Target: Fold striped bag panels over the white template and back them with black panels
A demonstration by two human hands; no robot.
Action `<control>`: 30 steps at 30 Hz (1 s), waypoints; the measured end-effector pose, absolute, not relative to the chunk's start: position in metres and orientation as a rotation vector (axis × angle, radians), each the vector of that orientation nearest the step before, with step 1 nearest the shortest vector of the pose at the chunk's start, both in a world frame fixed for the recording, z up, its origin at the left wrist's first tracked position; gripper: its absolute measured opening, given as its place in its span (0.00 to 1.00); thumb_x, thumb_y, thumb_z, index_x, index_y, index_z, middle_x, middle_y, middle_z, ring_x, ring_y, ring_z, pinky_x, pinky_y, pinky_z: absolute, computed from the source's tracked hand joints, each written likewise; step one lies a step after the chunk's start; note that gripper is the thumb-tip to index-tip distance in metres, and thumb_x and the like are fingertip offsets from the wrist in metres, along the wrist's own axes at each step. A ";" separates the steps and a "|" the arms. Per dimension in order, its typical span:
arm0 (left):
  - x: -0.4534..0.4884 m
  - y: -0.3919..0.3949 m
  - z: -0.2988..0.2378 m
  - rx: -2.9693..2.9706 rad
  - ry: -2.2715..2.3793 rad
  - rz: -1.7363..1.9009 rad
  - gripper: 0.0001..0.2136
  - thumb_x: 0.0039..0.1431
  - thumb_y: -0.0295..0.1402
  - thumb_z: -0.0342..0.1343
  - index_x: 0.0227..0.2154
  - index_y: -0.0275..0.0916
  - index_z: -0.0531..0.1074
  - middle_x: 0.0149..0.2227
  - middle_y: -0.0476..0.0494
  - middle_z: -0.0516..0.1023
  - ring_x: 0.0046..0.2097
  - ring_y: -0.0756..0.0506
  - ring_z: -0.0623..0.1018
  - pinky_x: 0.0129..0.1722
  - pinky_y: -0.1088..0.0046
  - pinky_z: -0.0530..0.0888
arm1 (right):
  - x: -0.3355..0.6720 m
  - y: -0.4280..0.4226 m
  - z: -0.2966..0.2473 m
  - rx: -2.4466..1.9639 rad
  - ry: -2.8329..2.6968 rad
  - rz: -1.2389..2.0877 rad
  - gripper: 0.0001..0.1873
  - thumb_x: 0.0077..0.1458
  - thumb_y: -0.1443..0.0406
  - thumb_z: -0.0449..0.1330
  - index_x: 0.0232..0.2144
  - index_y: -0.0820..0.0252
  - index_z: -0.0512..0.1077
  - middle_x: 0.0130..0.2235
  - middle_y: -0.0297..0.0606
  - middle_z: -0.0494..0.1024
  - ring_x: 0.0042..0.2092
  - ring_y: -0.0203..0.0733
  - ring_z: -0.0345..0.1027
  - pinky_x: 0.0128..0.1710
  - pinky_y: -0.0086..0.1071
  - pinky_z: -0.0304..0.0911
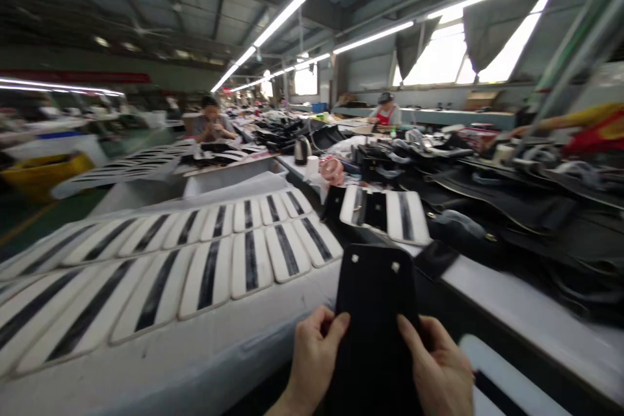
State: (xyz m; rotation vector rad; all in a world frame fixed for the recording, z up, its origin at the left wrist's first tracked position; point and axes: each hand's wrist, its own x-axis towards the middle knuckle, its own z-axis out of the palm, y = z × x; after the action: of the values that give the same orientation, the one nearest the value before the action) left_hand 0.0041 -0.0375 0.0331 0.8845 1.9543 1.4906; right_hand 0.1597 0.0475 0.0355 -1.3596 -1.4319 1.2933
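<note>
A black flat panel (375, 312) with rounded top corners and two small pale metal pieces near its upper edge is held up in front of me. My left hand (316, 351) pinches its left edge between thumb and fingers. On the opposite edge, my right hand (436, 357) grips it the same way. The panel's lower end runs out of the picture. To the left, rows of white panels (251, 263) with a dark stripe down each lie on a covered table (234, 338). Another white striped panel (502, 377) shows below my right hand.
More striped panels (407, 218) and black pieces lie on the bench ahead. Piled black bag parts (511, 208) cover the right side. A kettle (302, 151), a white cup (312, 166) and a pink object (332, 171) stand further back. People (212, 123) sit at benches beyond.
</note>
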 end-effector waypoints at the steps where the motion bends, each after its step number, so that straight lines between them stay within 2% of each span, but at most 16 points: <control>1: 0.005 -0.035 0.027 0.886 1.915 1.487 0.19 0.59 0.49 0.54 0.22 0.39 0.63 0.21 0.54 0.60 0.25 0.51 0.61 0.26 0.75 0.60 | 0.163 0.050 0.035 -1.313 -1.406 1.321 0.26 0.49 0.40 0.60 0.32 0.56 0.71 0.28 0.36 0.76 0.31 0.45 0.71 0.29 0.33 0.67; 6: 0.000 -0.010 0.016 0.905 1.725 1.564 0.18 0.59 0.50 0.56 0.33 0.40 0.62 0.25 0.55 0.65 0.27 0.51 0.66 0.27 0.77 0.65 | 0.177 0.045 0.028 -1.254 -1.341 1.331 0.24 0.52 0.44 0.59 0.29 0.59 0.71 0.26 0.35 0.73 0.30 0.41 0.64 0.28 0.30 0.61; 10: -0.004 0.010 0.023 0.823 1.494 1.469 0.21 0.56 0.51 0.58 0.41 0.40 0.62 0.26 0.54 0.70 0.28 0.50 0.72 0.29 0.76 0.68 | 0.183 0.035 0.021 -1.240 -1.319 1.322 0.24 0.54 0.45 0.59 0.23 0.60 0.68 0.24 0.33 0.66 0.28 0.37 0.58 0.25 0.29 0.56; 16: 0.008 0.014 0.031 0.927 1.312 1.370 0.14 0.61 0.45 0.56 0.37 0.40 0.64 0.29 0.52 0.73 0.30 0.49 0.74 0.31 0.75 0.70 | 0.194 0.053 0.020 -1.221 -1.345 1.274 0.20 0.56 0.47 0.58 0.30 0.58 0.67 0.25 0.32 0.66 0.28 0.38 0.59 0.26 0.29 0.56; 22: 0.015 0.010 0.044 1.178 1.428 1.334 0.12 0.63 0.45 0.53 0.37 0.41 0.67 0.31 0.51 0.73 0.33 0.48 0.72 0.34 0.74 0.70 | 0.197 0.075 0.029 -1.150 -1.370 1.199 0.24 0.59 0.45 0.53 0.24 0.56 0.56 0.24 0.27 0.55 0.27 0.34 0.49 0.24 0.27 0.49; 27: 0.005 0.014 0.051 1.272 1.676 1.311 0.15 0.63 0.48 0.51 0.35 0.41 0.69 0.32 0.49 0.74 0.35 0.45 0.73 0.35 0.73 0.70 | 0.201 0.062 0.038 -0.950 -1.325 1.393 0.23 0.61 0.49 0.54 0.25 0.57 0.55 0.25 0.26 0.52 0.27 0.32 0.44 0.24 0.27 0.45; 30: 0.009 0.017 0.055 1.285 1.640 1.318 0.15 0.62 0.48 0.52 0.34 0.41 0.70 0.30 0.50 0.73 0.34 0.46 0.72 0.35 0.73 0.69 | 0.208 0.062 0.047 -0.927 -1.265 1.443 0.22 0.61 0.48 0.54 0.26 0.57 0.55 0.25 0.26 0.52 0.26 0.32 0.44 0.24 0.27 0.45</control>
State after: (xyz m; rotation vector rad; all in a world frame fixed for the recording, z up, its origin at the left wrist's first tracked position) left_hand 0.0094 0.0169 0.0555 1.2846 1.6397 1.3182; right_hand 0.2084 0.0622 0.0473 -0.9272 -1.2646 1.4435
